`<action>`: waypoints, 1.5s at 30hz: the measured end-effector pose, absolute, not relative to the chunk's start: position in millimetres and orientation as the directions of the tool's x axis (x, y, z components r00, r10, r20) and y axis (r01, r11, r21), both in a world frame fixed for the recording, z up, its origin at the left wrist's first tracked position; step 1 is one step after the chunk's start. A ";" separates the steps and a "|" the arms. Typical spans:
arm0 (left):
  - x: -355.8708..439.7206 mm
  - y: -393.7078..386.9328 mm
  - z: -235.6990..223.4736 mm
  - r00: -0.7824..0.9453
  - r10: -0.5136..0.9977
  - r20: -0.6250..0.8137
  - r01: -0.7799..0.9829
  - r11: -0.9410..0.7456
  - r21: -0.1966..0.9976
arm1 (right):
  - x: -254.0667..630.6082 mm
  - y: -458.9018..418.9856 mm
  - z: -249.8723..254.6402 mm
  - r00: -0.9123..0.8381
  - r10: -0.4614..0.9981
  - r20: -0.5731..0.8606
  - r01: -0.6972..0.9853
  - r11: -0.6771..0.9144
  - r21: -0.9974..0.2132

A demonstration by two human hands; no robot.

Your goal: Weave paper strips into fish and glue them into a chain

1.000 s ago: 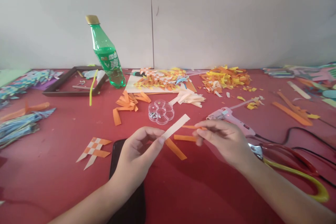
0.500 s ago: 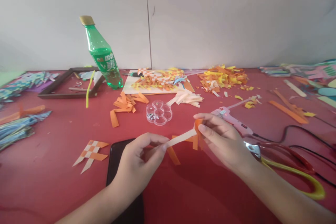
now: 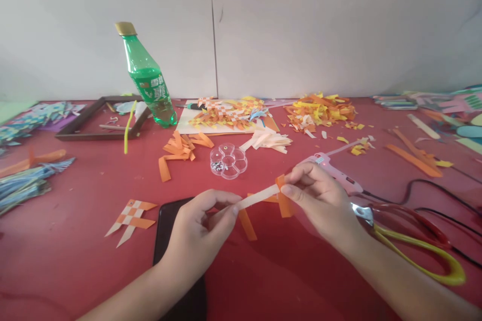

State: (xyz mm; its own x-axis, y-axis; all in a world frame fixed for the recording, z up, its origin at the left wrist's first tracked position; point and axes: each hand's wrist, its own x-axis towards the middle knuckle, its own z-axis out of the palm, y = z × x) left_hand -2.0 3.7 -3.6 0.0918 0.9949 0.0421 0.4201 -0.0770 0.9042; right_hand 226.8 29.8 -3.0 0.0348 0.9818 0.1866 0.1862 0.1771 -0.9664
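Observation:
A cream paper strip (image 3: 259, 196) stretches between my two hands above the red table. My left hand (image 3: 205, 225) pinches its left end between thumb and fingertips. At the other end, an orange paper strip (image 3: 285, 204) crosses over the cream one, and my right hand (image 3: 320, 198) pinches the two where they meet. Below and behind the strips, another orange strip (image 3: 247, 224) lies on the table. A woven orange-and-cream paper fish (image 3: 131, 216) rests left of my left hand, beside a black flat object (image 3: 163, 230) partly hidden under my forearm.
Nearby stand a clear flower-shaped tray (image 3: 228, 161), cream strips (image 3: 269, 140) and orange strips (image 3: 178, 148). A pink glue gun (image 3: 341, 175) and yellow-and-red handled scissors (image 3: 422, 251) lie right. Behind are a green bottle (image 3: 152, 93), a dark frame (image 3: 94, 135) and orange-yellow scraps (image 3: 320, 110).
The orange strip, formerly curled at my right fingertips, now shows lengthwise, hanging down across the cream strip's end. My right hand has shifted slightly; my left is nearly still.

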 end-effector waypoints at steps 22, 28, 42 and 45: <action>0.4 2.2 -4.1 0.121 0.992 -0.033 0.216 0.007 0.976 | 223.3 24.4 -7.5 -0.165 0.983 0.079 -0.054 0.071 -0.996; 0.8 5.0 -3.5 0.111 0.987 -0.115 0.110 0.103 0.989 | 222.4 24.6 -5.1 -0.316 0.946 -0.075 -0.069 -0.101 -0.992; 3.2 6.1 0.8 0.133 0.981 -0.143 0.027 0.140 0.990 | 219.1 22.1 -2.6 -0.399 0.910 -0.109 0.014 -0.113 -0.994; 4.0 6.4 0.3 0.148 0.978 -0.143 0.034 0.140 0.990 | 216.6 21.5 3.8 -0.420 0.900 -0.115 0.088 -0.086 -0.992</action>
State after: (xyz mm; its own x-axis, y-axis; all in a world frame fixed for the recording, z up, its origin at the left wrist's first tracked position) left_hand 4.0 6.4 0.3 0.1485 0.9785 -0.1432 0.0338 0.1397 0.9896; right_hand 216.6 21.5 3.8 -0.4199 0.9002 -0.1154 0.0878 -0.0862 -0.9924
